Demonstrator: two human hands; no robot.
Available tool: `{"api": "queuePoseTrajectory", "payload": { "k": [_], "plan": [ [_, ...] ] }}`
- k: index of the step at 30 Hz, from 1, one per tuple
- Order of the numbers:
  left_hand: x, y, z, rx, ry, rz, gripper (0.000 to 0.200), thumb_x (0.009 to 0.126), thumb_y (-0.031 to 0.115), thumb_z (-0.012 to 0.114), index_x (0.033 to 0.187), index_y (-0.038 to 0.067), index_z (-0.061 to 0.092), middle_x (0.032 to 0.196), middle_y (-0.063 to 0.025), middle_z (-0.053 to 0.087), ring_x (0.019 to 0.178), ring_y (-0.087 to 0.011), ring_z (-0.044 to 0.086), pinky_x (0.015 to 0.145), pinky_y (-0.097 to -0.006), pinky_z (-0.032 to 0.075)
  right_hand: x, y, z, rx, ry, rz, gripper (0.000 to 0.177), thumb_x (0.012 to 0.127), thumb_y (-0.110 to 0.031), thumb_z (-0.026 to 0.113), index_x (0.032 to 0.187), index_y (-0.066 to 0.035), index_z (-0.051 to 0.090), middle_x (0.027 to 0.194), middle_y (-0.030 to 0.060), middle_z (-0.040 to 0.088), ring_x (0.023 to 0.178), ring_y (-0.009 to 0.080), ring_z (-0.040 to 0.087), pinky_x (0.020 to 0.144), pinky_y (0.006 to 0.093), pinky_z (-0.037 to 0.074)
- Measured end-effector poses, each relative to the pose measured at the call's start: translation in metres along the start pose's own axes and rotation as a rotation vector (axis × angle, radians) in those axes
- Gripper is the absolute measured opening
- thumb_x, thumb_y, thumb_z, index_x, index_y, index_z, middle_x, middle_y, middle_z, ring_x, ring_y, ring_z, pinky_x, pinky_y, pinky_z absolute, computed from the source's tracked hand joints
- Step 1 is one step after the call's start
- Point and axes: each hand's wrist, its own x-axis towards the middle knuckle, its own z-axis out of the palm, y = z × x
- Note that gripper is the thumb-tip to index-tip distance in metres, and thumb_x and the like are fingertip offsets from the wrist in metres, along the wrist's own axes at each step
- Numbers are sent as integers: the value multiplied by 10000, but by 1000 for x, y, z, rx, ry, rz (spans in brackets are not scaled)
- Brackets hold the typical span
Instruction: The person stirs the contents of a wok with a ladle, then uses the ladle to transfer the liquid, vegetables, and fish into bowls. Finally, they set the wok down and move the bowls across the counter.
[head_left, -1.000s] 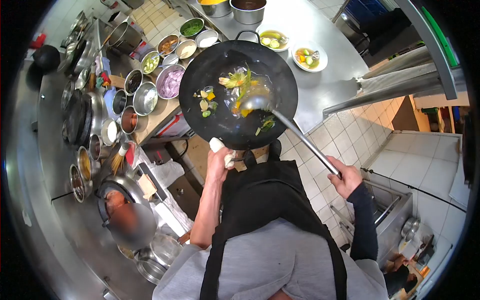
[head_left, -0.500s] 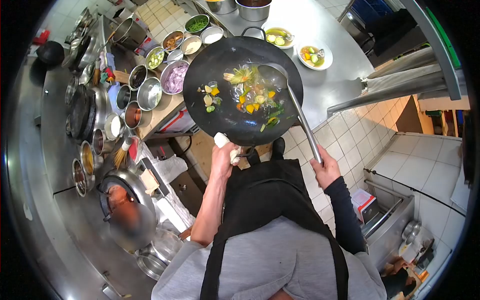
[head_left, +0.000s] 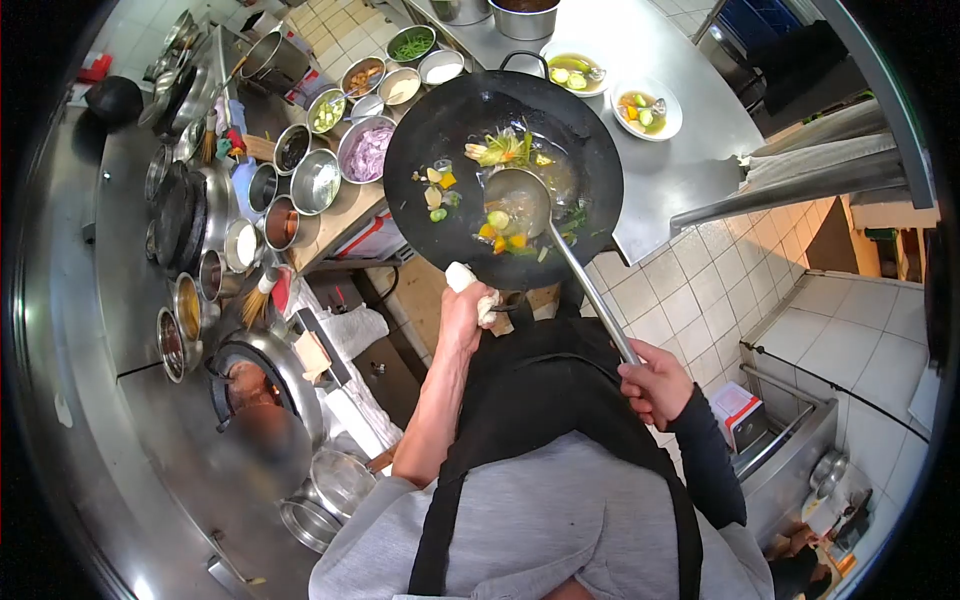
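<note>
A large black wok is held in front of me, tilted a little. My left hand is closed around a folded white cloth at the wok's near loop handle. Closed around the end of a long metal ladle is my right hand. The ladle's bowl rests among the food in the wok, with broth and a pale green slice in it. Orange and yellow vegetable pieces lie just below the bowl. A yellow-green shrimp head sits above it, and a few pieces lie at the left.
On the steel table stand two white bowls of soup, a farther bowl and a nearer bowl. Several metal containers, one with sliced onion, crowd the left counter. A burner is at lower left.
The ladle's bowl has swung down and left into the food, gathering broth and pieces. My right hand has moved slightly lower. The left hand still holds the wok.
</note>
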Motion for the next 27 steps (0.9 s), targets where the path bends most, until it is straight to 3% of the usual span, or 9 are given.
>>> {"api": "queuePoseTrajectory", "payload": {
  "k": [3,6,7,11,14,17,20,25,27],
  "plan": [
    [2,2,0,9,-16,5,143,845,53,627,964,-19,594,795,-124,664,564,-175,605,390,-295,412,0,4,-9,-215,48,-78,570,1016,-81,595,1566,-152,458,647,4,514,453,122,481,411,309,427],
    [3,-3,-4,10,-7,15,132,838,43,632,937,-27,582,757,-145,656,516,-191,594,385,-298,413,11,28,-29,-1161,433,-754,607,967,-66,630,1549,-108,462,635,105,564,508,226,579,511,397,493],
    [4,-5,-6,17,-7,16,129,838,43,631,936,-27,582,756,-143,655,518,-190,594,386,-298,412,2,26,-31,-1155,455,-704,632,921,-54,659,1525,-71,474,651,184,581,586,316,641,610,440,517],
    [9,-8,-9,-6,3,11,120,844,44,626,936,-22,585,756,-129,649,525,-181,588,391,-296,411,-50,-16,-32,-1004,231,-423,614,909,-56,680,1499,-67,509,636,177,593,575,345,635,607,418,510],
    [8,-7,-9,-1,-7,-7,133,839,28,615,955,-14,566,788,-102,630,552,-174,592,390,-300,417,-48,-9,-43,-1063,192,-428,602,914,-64,675,1494,-66,514,625,172,587,571,349,634,609,429,512],
    [2,-2,-2,-6,5,26,116,855,52,621,937,-21,583,757,-129,645,527,-172,580,395,-290,416,-30,-3,-48,-1150,314,-554,586,919,-86,673,1484,-61,524,641,181,597,582,364,634,620,436,514],
    [3,-2,-3,23,0,4,114,856,55,621,932,-23,584,761,-133,650,528,-172,583,393,-289,416,-6,4,-52,-985,443,-584,568,922,-107,675,1469,-52,535,681,201,609,621,371,648,636,437,515],
    [2,-4,-1,4,1,20,112,855,62,627,923,-19,588,766,-140,659,528,-173,587,389,-289,412,27,12,-43,-778,560,-630,546,942,-104,670,1465,-26,535,766,152,624,646,222,620,644,356,510],
    [2,-4,-2,6,4,12,113,853,54,624,932,-19,590,769,-130,655,534,-172,591,389,-291,416,36,16,-34,-735,596,-668,540,944,-95,667,1463,-21,534,769,158,617,651,229,622,650,351,510]
  ]
}}
